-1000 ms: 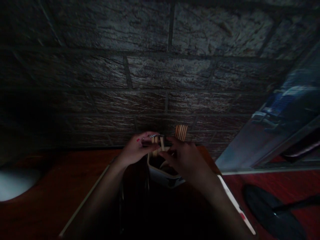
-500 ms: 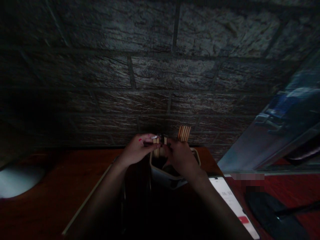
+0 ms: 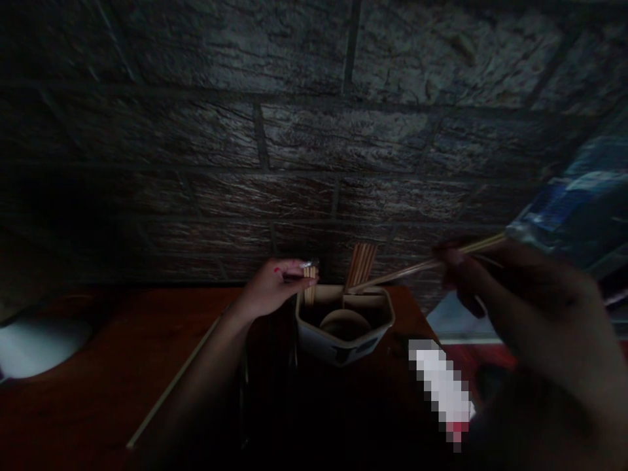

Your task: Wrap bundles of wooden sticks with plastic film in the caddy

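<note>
My left hand (image 3: 275, 286) is closed around a small bunch of light chopsticks (image 3: 309, 291), held upright at the left side of a pale divided container (image 3: 338, 350). A bit of clear wrapper (image 3: 309, 263) shows at the top of that bunch. Raised at the right, my right hand (image 3: 530, 307) pinches a couple of thin light chopsticks (image 3: 412, 268), slanted with their far ends near the container's back. Darker brown chopsticks (image 3: 362, 265) stand in the container's rear compartment. Inside its front part sits a round form (image 3: 346, 322).
A textured brick wall (image 3: 294, 137) rises behind the wooden table (image 3: 196, 320). A pixelated pale object (image 3: 441, 386) lies right of the container. A white rounded object (image 3: 44, 347) is at far left, and a thin light strip (image 3: 171, 386) runs beside my left forearm.
My right hand has moved from the container up and to the right, drawing a couple of light chopsticks away from the bunch. My left hand has stayed nearly in place.
</note>
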The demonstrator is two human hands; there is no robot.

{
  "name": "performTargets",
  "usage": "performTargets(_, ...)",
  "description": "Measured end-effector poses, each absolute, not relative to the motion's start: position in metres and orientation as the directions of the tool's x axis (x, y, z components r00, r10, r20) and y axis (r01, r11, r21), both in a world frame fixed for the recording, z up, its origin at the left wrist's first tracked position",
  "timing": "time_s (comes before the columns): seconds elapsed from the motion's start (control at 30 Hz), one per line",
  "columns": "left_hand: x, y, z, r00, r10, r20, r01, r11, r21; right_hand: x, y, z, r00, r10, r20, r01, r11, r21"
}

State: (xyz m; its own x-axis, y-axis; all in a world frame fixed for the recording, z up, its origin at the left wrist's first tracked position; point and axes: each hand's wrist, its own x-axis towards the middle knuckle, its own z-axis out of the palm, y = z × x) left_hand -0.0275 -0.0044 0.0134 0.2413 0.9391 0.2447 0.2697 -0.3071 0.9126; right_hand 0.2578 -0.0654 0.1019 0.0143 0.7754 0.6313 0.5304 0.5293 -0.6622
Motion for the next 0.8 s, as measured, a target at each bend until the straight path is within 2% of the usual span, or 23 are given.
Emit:
performTargets(0.07, -0.027, -0.005, 0.014, 0.234, 0.942, 0.239, 0.282, -0.301, 0.911, 0.266, -0.063, 0.102, 0.094, 0.771, 0.63, 0.521, 0.501, -0.691)
performTargets(0.13, -0.027, -0.005, 0.014, 0.23, 0.943, 0.239, 0.305, -0.303, 0.903, 0.271, -0.059, 0.1, 0.083, 0.784, 0.615, 0.528, 0.489, -0.695)
performTargets(0.47, -0.029, -0.005, 0.014, 0.22, 0.935, 0.279, 0.322, -0.339, 0.884, 0.267, -0.032, 0.086, -0.128, 0.854, 0.504, 0.481, 0.498, -0.722)
performTargets(0.67, -0.028, -0.005, 0.015, 0.216, 0.939, 0.266, 0.323, -0.326, 0.889, 0.258, -0.012, 0.069, -0.212, 0.905, 0.369, 0.362, 0.424, -0.83)
performTargets(0.8, -0.028, -0.005, 0.015, 0.23, 0.933, 0.278, 0.314, -0.341, 0.886, 0.248, -0.004, 0.06, -0.263, 0.906, 0.332, 0.292, 0.403, -0.868)
